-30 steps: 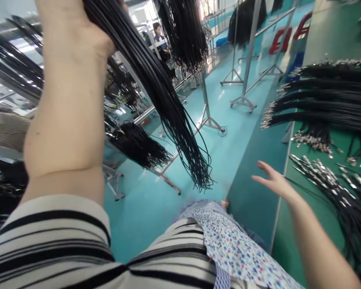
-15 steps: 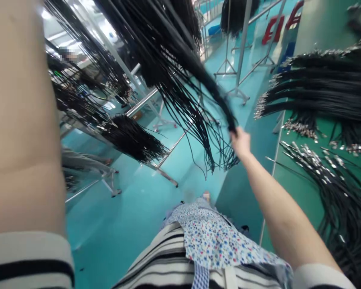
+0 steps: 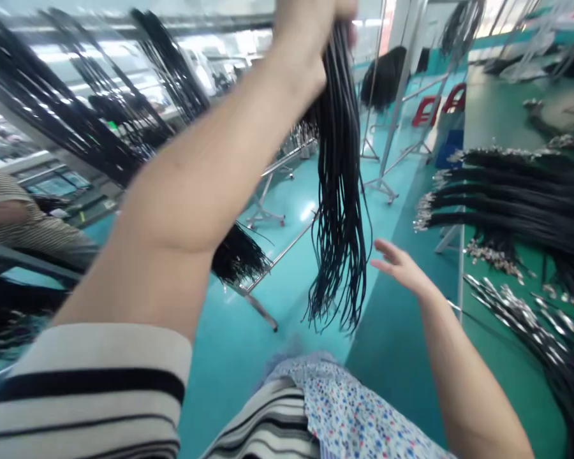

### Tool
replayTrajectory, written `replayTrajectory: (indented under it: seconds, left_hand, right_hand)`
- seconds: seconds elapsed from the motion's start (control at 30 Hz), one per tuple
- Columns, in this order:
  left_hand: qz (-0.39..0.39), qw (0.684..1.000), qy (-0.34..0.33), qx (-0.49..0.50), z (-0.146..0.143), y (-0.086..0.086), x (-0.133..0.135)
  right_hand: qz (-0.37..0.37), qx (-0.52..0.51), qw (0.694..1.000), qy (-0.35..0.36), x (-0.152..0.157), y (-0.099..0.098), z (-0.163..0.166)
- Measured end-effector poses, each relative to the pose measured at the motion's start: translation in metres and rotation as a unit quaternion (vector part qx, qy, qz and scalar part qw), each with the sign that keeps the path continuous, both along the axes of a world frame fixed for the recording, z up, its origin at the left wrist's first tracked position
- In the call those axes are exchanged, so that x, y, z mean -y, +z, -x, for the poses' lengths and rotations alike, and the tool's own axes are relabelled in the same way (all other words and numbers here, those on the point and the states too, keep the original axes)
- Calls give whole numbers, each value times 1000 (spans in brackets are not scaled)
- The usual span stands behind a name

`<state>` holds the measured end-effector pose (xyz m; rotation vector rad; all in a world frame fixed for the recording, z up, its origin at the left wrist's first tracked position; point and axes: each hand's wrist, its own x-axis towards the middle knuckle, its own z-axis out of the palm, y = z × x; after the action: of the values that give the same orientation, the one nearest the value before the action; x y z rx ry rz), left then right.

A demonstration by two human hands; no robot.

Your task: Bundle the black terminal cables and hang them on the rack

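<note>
My left hand (image 3: 310, 25) is raised at the top of the view, closed round the upper end of a bundle of thin black cables (image 3: 340, 191). The bundle hangs straight down in front of me, its loose ends fanning out near my lap. My right hand (image 3: 399, 266) is open with fingers spread, just right of the bundle's lower part and not touching it. Right of that hand lies a green table (image 3: 502, 127) covered with more black cables with metal ends (image 3: 507, 197).
Metal racks (image 3: 268, 220) hung with black cable bundles stand on the teal floor ahead and to the left. Another person in a striped top (image 3: 23, 217) sits at the far left. More stands (image 3: 387, 153) and red chairs are farther back.
My right hand has let go of the bundle's lower strands and opened. My left arm has swung across to the centre, so the bundle hangs straight down.
</note>
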<state>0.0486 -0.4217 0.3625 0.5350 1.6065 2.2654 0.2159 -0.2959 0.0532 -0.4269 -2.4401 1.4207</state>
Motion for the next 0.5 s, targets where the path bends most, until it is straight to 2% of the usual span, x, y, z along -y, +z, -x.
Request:
replayTrajectory:
  seconds: [0.03, 0.1, 0.17, 0.2, 0.3, 0.4, 0.47, 0.5]
  left_hand:
    - [5, 999, -15, -51, 5, 0, 2]
    - [20, 993, -47, -109, 12, -9, 6]
    - [15, 995, -59, -83, 22, -27, 7]
    - [7, 996, -61, -67, 29, -37, 8]
    - [5, 998, -55, -43, 60, -67, 8]
    - [87, 993, -70, 34, 103, -96, 14]
    - [126, 979, -123, 106, 130, -116, 25]
    - [122, 969, -168, 131, 140, -127, 32]
  right_hand:
    - [2, -88, 996, -22, 6, 23, 14]
    - [9, -213, 977, -19, 28, 66, 50]
    - [41, -249, 967, 9, 60, 92, 92]
    - [76, -249, 965, 12, 78, 97, 112]
    - [240, -201, 950, 15, 127, 84, 157]
    - [385, -146, 908, 78, 158, 58, 176]
    - [443, -120, 881, 116, 166, 46, 178]
    - [460, -109, 872, 124, 169, 42, 178]
